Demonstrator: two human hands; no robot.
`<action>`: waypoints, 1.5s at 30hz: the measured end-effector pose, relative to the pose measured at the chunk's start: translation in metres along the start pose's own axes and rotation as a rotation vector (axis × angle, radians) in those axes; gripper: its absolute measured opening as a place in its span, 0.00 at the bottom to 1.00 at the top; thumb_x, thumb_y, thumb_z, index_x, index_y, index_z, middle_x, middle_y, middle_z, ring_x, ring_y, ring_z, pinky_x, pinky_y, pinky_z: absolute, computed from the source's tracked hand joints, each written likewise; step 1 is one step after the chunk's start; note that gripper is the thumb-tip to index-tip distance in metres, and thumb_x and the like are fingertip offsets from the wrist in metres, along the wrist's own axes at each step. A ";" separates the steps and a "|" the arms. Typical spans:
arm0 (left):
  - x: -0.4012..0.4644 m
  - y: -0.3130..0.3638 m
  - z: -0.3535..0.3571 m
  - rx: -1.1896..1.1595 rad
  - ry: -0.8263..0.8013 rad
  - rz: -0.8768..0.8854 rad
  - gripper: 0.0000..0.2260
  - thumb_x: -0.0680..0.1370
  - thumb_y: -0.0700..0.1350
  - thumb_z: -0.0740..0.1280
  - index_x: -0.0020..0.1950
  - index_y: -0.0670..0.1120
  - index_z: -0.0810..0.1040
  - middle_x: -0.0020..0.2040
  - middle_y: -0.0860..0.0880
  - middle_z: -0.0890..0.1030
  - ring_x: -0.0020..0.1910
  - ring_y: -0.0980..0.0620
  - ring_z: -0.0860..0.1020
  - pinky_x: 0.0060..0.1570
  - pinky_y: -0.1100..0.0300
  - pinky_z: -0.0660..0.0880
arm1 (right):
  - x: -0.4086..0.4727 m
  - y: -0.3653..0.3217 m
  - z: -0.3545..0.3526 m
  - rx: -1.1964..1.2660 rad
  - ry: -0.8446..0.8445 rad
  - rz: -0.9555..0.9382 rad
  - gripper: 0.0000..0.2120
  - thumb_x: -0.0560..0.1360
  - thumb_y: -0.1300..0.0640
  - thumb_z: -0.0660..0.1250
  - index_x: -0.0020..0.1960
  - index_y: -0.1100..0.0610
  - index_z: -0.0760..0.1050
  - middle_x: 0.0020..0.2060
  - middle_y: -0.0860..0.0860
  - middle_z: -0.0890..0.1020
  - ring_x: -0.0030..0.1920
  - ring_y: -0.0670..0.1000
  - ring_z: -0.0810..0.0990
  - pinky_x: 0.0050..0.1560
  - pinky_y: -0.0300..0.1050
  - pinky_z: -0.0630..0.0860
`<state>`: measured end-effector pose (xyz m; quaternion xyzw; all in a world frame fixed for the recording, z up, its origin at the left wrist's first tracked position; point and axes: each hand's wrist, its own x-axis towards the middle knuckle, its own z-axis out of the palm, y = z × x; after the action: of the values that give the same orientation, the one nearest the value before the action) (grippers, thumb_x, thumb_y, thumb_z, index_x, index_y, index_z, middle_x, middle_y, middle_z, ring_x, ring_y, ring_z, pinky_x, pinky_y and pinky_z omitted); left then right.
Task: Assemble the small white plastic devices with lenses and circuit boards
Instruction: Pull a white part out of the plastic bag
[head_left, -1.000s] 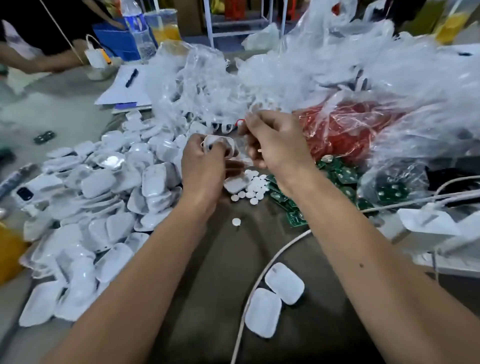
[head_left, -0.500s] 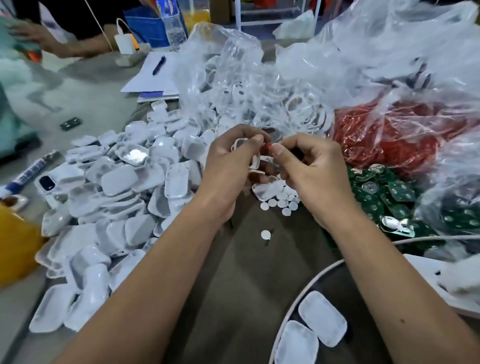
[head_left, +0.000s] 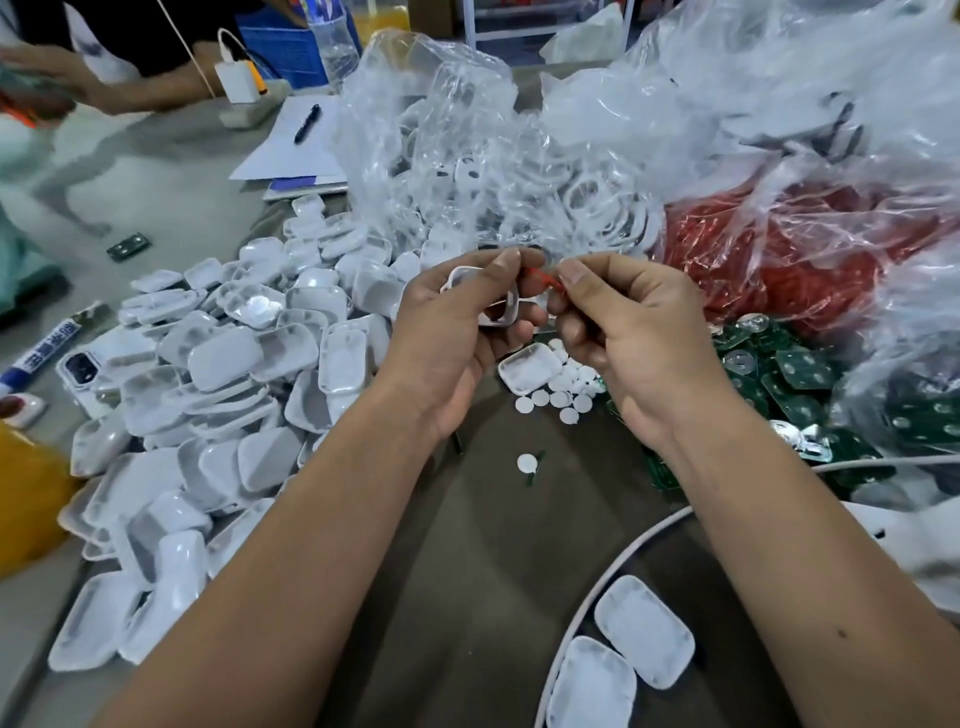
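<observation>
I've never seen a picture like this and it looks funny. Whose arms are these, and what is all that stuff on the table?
The arms belong to a person wearing a camera on their head, so you see what they see, looking down. The left hand holds a small white plastic frame. The right hand pinches a thin red wire beside it. On the brown table lie a big pile of white plastic shells, small round white discs, green circuit boards and crinkly clear plastic bags of parts. The person is building little gadgets.
</observation>
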<state>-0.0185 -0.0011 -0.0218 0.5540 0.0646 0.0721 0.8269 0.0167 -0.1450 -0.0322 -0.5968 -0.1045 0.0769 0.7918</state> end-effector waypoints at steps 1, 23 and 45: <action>0.000 0.000 0.000 -0.015 -0.014 -0.004 0.08 0.83 0.39 0.65 0.51 0.38 0.83 0.38 0.47 0.82 0.33 0.52 0.78 0.33 0.65 0.76 | 0.000 -0.001 0.000 0.057 -0.026 0.035 0.10 0.82 0.63 0.67 0.42 0.60 0.81 0.33 0.54 0.79 0.28 0.47 0.72 0.24 0.35 0.64; -0.001 -0.003 -0.003 0.183 -0.019 0.100 0.07 0.78 0.33 0.71 0.54 0.40 0.84 0.44 0.41 0.85 0.36 0.49 0.81 0.36 0.61 0.77 | -0.002 0.005 -0.004 -0.129 0.091 -0.134 0.04 0.80 0.66 0.71 0.49 0.59 0.82 0.36 0.51 0.84 0.33 0.48 0.76 0.32 0.39 0.73; -0.001 -0.007 0.000 0.142 -0.061 0.136 0.05 0.77 0.34 0.73 0.44 0.41 0.79 0.38 0.44 0.84 0.36 0.49 0.83 0.43 0.57 0.81 | -0.003 0.006 -0.001 -0.081 0.093 -0.157 0.05 0.78 0.64 0.73 0.49 0.55 0.83 0.40 0.51 0.86 0.40 0.48 0.83 0.40 0.40 0.79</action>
<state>-0.0189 -0.0038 -0.0282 0.6164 0.0065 0.1065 0.7802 0.0145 -0.1448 -0.0385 -0.6211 -0.1168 -0.0176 0.7748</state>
